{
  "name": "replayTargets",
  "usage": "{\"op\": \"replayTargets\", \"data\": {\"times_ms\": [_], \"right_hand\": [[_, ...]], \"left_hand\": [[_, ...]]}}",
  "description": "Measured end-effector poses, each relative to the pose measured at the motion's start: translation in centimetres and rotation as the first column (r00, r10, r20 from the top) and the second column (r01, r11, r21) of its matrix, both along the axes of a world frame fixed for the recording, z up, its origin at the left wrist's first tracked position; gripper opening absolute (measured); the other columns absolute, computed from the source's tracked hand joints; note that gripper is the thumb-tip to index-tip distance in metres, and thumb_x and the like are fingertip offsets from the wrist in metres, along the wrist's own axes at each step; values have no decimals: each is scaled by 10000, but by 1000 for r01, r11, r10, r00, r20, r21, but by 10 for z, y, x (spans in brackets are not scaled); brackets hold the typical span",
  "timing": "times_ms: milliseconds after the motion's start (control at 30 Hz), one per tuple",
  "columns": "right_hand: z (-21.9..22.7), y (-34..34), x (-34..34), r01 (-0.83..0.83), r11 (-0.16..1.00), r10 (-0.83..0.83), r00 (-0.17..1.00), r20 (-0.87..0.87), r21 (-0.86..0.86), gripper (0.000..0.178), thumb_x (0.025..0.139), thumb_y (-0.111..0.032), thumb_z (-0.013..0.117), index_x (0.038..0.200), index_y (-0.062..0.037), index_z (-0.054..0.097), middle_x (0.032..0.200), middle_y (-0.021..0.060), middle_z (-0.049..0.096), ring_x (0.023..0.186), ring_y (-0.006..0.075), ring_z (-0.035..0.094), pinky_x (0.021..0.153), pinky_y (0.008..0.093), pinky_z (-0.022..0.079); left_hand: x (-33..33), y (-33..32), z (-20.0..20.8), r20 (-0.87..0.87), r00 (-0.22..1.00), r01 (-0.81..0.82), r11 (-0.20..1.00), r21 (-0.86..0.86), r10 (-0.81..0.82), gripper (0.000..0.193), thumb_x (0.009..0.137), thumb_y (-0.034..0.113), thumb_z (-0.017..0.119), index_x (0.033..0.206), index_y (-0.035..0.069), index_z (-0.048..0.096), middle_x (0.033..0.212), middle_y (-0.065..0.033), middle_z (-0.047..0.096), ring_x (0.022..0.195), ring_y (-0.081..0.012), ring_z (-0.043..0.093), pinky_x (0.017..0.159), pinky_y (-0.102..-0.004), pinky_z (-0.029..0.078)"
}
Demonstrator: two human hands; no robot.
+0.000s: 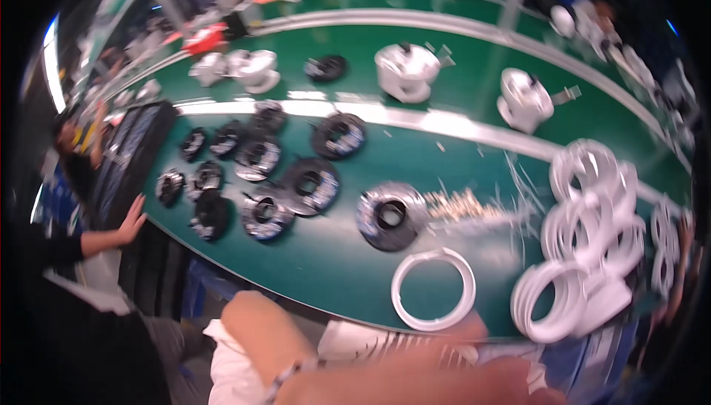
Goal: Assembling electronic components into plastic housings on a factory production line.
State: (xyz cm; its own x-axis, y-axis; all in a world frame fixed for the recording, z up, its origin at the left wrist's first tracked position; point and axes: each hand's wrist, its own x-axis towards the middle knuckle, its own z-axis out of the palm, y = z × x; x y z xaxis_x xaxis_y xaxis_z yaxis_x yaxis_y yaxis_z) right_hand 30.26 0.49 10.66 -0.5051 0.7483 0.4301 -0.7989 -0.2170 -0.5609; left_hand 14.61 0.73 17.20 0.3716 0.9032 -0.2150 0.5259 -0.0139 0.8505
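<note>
My left arm, with a beaded bracelet (296, 369) at the wrist, bends across the lower edge. Beyond it my left hand (385, 384) is a large blur close to the camera, its fingers not readable. A reddish smear beside it looks like my right hand (511, 383); whether it holds anything is hidden. Nearest to the hands, a white ring (400, 290) lies flat at the table's front edge. Behind that sits a black coil wrapped in clear film (368, 227), next to a heap of small cream-coloured pieces (463, 205).
Several wrapped black coils (309, 183) cover the green table's left half. Stacks of white rings (552, 301) stand at right, near loose clear strips (522, 183). White bowl-shaped housings (407, 72) sit on the green surface behind. A co-worker's hand (132, 221) touches the left edge.
</note>
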Motion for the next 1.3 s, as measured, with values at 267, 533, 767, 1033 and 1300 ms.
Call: {"op": "replayTargets", "data": {"times_ms": [267, 533, 767, 1033, 1300], "right_hand": [[-14, 23, 28, 334, 727, -344, 933, -102, 601, 424, 803, -368, 490, 1031, -10, 498, 1043, 166, 534, 1020, 317, 490, 864, 422, 375], [4, 69, -3, 499, -41, -203, 844, -496, 866, 291, 787, -272, 505, 887, -5, 559, 985, 126, 568, 973, 257, 530, 788, 369, 410], [-23, 59, 7, 240, -90, -547, 799, -250, 966, 231, 697, -218, 640, 723, 7, 597, 773, 104, 593, 731, 219, 592, 600, 312, 445], [-66, 88, 5, -607, 387, -718, 274, 640, 694, 1003, 519, -457, 745, 1292, -36, 264, 1365, 249, 120, 1248, 461, 109, 956, 604, 125], [-79, 82, -3, -564, 449, -712, 243, 659, 693, 1042, 484, -336, 795, 1292, -8, 224, 1312, 266, 176, 1183, 443, 224, 955, 525, 230]], "left_hand": [[20, 24, -50, -61, 982, 187, 886, 424, -179, 350, 743, 247, 576, 1022, 37, 553, 1129, -154, 505, 1042, -303, 492, 924, -427, 353], [-24, 26, -69, -293, 956, 258, 434, 863, 12, 319, 731, 246, 587, 982, 51, 563, 1107, -149, 508, 1039, -302, 489, 916, -448, 360], [-55, 11, -113, -271, 955, 258, 110, 960, 120, 292, 721, 245, 597, 948, 63, 571, 1087, -145, 510, 1036, -302, 487, 909, -466, 365], [-70, 35, -119, -91, 795, -187, 385, 904, 599, 366, 663, -18, 541, 1028, 10, 524, 1162, -176, 480, 1115, -376, 423, 943, -431, 329], [-104, 62, -133, -363, 748, -257, 747, 612, 555, 386, 715, 107, 609, 1069, -9, 508, 1083, -170, 538, 1020, -318, 501, 890, -357, 384]]}}
